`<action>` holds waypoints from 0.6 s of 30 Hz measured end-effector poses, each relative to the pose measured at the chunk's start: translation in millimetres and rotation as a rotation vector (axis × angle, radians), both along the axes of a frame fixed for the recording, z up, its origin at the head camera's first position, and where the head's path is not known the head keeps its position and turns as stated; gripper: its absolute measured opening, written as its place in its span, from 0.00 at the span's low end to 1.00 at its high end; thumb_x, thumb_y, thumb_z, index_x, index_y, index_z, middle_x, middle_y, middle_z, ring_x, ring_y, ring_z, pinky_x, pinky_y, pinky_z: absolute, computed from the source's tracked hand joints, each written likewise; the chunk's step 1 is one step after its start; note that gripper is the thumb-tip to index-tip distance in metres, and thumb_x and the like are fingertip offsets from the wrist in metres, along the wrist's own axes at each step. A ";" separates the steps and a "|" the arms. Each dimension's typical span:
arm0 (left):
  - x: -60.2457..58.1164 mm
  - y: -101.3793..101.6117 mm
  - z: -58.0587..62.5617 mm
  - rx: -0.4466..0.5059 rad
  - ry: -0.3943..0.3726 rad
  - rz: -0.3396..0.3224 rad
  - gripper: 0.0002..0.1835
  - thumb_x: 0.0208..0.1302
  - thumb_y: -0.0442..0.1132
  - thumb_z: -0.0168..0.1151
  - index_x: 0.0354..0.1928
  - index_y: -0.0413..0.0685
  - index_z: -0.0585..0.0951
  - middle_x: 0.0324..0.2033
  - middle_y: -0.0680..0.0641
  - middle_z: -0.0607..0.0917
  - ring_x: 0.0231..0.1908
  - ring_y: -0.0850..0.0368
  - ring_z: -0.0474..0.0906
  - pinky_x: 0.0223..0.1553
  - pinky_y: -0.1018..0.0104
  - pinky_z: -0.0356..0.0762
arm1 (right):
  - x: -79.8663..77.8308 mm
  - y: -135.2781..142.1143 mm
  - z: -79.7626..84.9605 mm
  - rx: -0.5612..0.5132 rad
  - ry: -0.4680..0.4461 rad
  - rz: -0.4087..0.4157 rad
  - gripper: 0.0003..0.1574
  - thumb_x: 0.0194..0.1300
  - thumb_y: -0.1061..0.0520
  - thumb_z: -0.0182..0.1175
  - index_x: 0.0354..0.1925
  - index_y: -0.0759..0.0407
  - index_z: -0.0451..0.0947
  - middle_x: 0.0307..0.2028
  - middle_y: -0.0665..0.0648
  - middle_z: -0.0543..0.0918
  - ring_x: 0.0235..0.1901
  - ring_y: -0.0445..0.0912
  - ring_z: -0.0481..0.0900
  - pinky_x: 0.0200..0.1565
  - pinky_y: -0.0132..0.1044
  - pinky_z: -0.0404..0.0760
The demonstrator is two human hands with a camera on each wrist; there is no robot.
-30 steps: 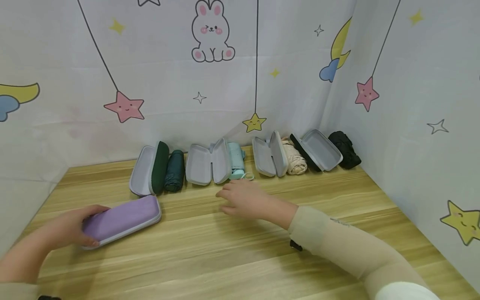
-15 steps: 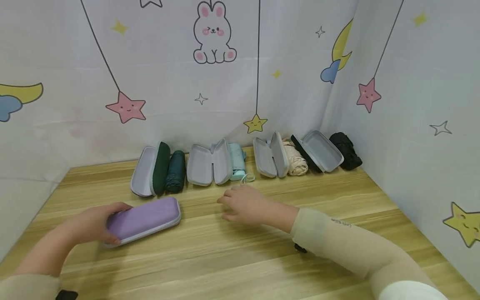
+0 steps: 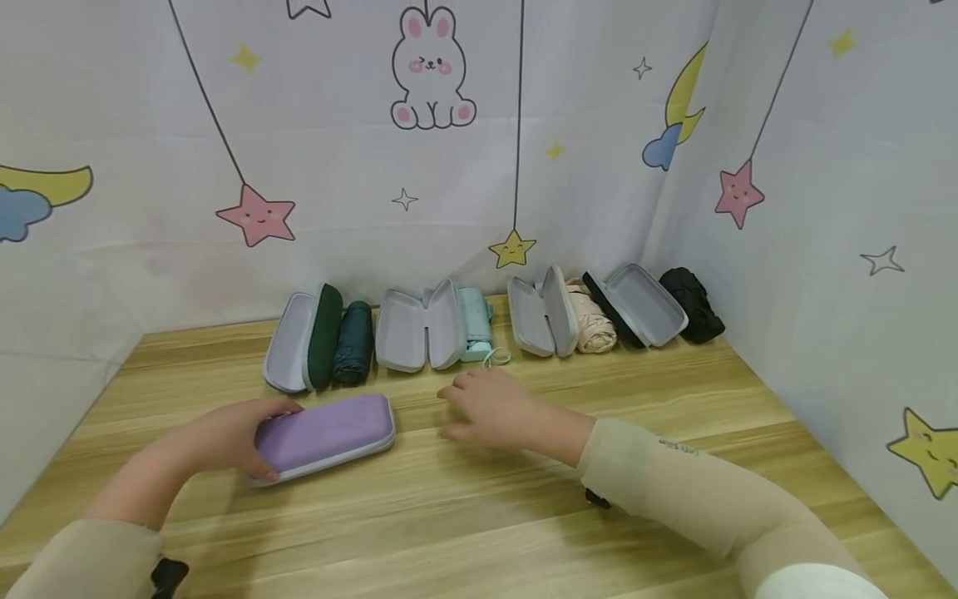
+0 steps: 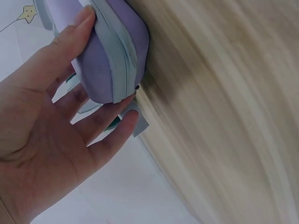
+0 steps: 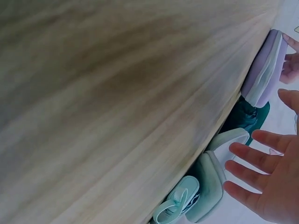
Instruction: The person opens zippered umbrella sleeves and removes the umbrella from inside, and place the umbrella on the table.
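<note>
My left hand (image 3: 234,437) grips the left end of a closed lilac zippered case (image 3: 329,433), thumb on the near side and fingers over the far side. Up close in the left wrist view, the case's pale zip band (image 4: 117,56) runs along its edge, with a grey ribbed tab (image 4: 135,119) at its end. To the right of the case, my right hand (image 3: 490,408) is over the table with relaxed, spread fingers and holds nothing. Just beyond it lies a mint folded umbrella (image 3: 475,320) with a wrist loop, beside an open grey-lined case (image 3: 402,333).
Along the back wall stand more open cases: a dark green one (image 3: 325,337), a grey one (image 3: 530,320) and a black one (image 3: 647,304). Beside them lie rolled dark green (image 3: 353,345), beige (image 3: 595,324) and black (image 3: 690,304) bundles. Printed fabric walls edge the wooden table (image 3: 449,516).
My left hand has carried the lilac case to the right, closer to my right hand. The right hand has hardly moved; the whole view has shifted slightly.
</note>
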State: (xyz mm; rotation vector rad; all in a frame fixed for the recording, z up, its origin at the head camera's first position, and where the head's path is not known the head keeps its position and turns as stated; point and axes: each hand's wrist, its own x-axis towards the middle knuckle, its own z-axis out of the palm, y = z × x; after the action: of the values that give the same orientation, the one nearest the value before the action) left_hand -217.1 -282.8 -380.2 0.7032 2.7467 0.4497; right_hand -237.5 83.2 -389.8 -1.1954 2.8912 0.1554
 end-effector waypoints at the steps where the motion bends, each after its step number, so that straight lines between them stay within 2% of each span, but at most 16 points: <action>1: -0.8 2.6 1.0 -0.004 -0.007 0.006 0.46 0.35 0.47 0.84 0.59 0.38 0.74 0.53 0.36 0.78 0.51 0.40 0.75 0.49 0.45 0.73 | -0.2 -0.6 -0.8 -0.002 -0.008 0.002 0.40 0.68 0.30 0.50 0.67 0.53 0.70 0.60 0.53 0.76 0.61 0.50 0.70 0.62 0.46 0.66; 11: -9.7 40.5 7.1 0.007 -0.059 -0.003 0.44 0.35 0.46 0.84 0.59 0.45 0.74 0.54 0.39 0.78 0.51 0.43 0.74 0.50 0.45 0.73 | 0.5 -3.1 -7.8 -0.012 -0.027 0.019 0.45 0.66 0.28 0.51 0.71 0.50 0.63 0.63 0.52 0.72 0.64 0.49 0.67 0.62 0.48 0.66; 18: -17.6 68.2 6.2 -0.018 -0.048 -0.025 0.43 0.36 0.45 0.84 0.59 0.46 0.75 0.53 0.42 0.79 0.51 0.46 0.75 0.50 0.48 0.73 | 1.4 0.3 -9.3 -0.034 -0.010 0.032 0.47 0.64 0.28 0.54 0.71 0.51 0.64 0.62 0.52 0.73 0.62 0.48 0.68 0.61 0.46 0.67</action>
State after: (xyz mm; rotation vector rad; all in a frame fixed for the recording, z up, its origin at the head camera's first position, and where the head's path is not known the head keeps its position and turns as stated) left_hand -234.7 -214.6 -374.0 0.7123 2.6908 0.4308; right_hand -236.1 83.5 -399.1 -1.2451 2.8787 0.1004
